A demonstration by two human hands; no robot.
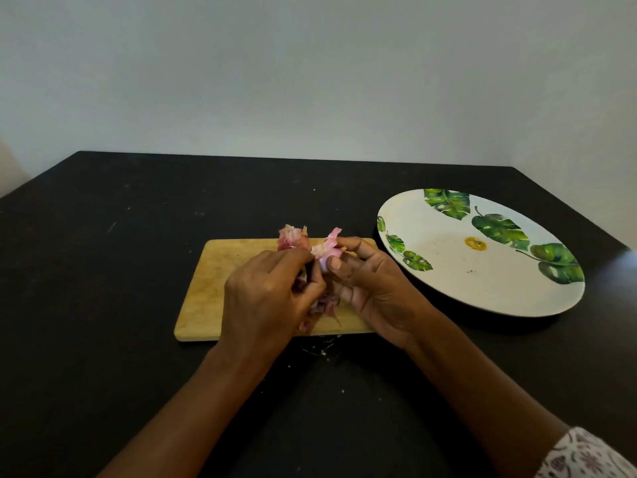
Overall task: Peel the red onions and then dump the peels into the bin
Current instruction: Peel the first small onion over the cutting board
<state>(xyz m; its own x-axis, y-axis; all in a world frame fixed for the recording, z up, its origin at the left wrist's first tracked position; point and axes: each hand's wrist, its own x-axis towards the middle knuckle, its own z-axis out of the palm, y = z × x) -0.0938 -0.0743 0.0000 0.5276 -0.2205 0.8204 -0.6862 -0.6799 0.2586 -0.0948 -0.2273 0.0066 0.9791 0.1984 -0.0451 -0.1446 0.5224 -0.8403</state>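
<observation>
Over a wooden cutting board (220, 270), both my hands work on one small red onion (324, 262), pale pink where its skin is off. My right hand (372, 288) grips the onion between thumb and curled fingers. My left hand (269, 291) pinches a strip of onion peel (320, 250) at the onion's top, fingers curled. A pile of loose reddish peels (293, 238) lies at the board's far edge. More peels (322, 307) hang and lie under my hands, partly hidden. No bin is in view.
A large white plate (448, 288) with green leaf prints sits to the right of the board on the black table (103, 270). Small peel scraps (319, 350) dot the table just in front of the board. A pale wall stands behind the table.
</observation>
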